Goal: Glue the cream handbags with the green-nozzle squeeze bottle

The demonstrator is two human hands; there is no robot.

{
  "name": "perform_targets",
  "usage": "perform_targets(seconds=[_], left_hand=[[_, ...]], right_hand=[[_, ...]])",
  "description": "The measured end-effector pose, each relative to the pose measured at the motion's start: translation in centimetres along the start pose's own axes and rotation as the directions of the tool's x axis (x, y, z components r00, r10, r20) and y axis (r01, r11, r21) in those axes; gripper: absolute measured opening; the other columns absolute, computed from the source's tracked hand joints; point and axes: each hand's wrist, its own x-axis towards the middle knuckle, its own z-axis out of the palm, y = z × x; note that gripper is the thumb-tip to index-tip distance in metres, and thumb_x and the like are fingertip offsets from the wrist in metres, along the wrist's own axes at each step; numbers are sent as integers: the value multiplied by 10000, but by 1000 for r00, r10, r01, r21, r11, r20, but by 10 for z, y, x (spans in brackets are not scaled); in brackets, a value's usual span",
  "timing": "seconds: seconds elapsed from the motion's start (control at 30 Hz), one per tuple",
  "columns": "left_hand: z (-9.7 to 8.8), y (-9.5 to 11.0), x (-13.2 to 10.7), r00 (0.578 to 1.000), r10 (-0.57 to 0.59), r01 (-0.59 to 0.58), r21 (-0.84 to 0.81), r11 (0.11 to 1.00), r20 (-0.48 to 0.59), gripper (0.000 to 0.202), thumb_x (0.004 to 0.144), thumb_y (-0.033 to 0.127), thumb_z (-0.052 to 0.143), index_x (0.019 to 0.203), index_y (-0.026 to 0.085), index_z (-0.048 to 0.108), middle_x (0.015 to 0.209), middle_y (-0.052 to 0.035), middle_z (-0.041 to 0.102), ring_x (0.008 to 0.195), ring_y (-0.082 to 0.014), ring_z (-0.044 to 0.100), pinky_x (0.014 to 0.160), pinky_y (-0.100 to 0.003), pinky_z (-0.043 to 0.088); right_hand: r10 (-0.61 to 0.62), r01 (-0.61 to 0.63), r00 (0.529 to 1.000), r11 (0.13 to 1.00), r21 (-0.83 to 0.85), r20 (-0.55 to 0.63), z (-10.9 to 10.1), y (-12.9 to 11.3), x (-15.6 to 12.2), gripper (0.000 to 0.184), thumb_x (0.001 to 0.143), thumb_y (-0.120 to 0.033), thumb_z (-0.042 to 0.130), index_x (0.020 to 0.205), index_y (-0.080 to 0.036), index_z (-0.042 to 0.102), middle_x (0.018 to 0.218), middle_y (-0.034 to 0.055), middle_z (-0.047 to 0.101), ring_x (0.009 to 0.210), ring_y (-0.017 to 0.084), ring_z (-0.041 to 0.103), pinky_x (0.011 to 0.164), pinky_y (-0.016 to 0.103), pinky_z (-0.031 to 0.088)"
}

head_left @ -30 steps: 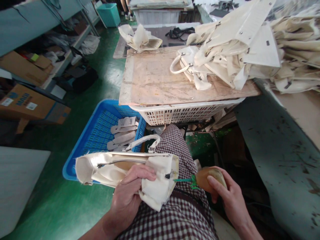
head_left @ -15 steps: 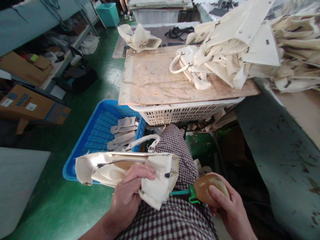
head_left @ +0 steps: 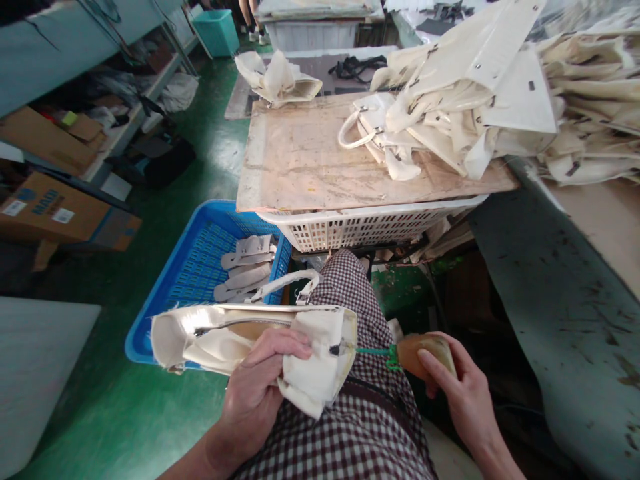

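A cream handbag point(head_left: 240, 337), turned partly inside out with its zipper showing, rests on my lap over checked trousers point(head_left: 350, 427). My left hand point(head_left: 257, 387) is closed on the bag's fabric near its right end. My right hand point(head_left: 463, 393) grips the rounded wooden handle of a tool point(head_left: 423, 353) with a green collar and a thin green shaft. The shaft's tip touches a small dark fitting point(head_left: 336, 349) on the bag's right edge.
A blue crate point(head_left: 165, 287) with several cream straps sits on the green floor at left. Ahead, a wooden board point(head_left: 305, 160) lies over a white basket point(head_left: 360, 227), with cream bags point(head_left: 465, 100) piled at right. Cardboard boxes point(head_left: 45, 207) and shelves stand far left.
My right hand dipped lower with the tool half a second ago, then rose again so the shaft tip meets the bag's dark fitting. The left hand and bag stayed put.
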Motion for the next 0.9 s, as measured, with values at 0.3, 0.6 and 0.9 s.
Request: perform_targets(seconds=[0.3,0.6,0.9], left_hand=[[-1,-2,-3,1000,-16,16,0,1000,8,240,895,3,589,988,198,696,974,-23,694,1004,-145,618,902,-214,503],[-1,-3,-3,1000,9,-9,4,1000,-4,236,886,0,600,979,191,702,964,-35,700,997,-160,626,894,-236,512],[0,3,4,999,20,-19,10,1000,-33,188,902,42,608,953,192,709,927,-41,710,960,-166,645,854,-238,532]], right_hand=[[8,-4,996,999,-50,92,-3,-5,5,557,725,-568,795,1115,-207,629,817,7,658,507,143,513,417,271,471],[70,-83,982,994,68,175,-4,-4,16,495,796,-541,766,1104,-185,613,738,-18,616,483,124,466,383,248,415],[84,-116,960,988,106,265,-3,-17,17,473,765,-496,802,1077,-167,669,725,-8,636,453,110,465,357,221,403]])
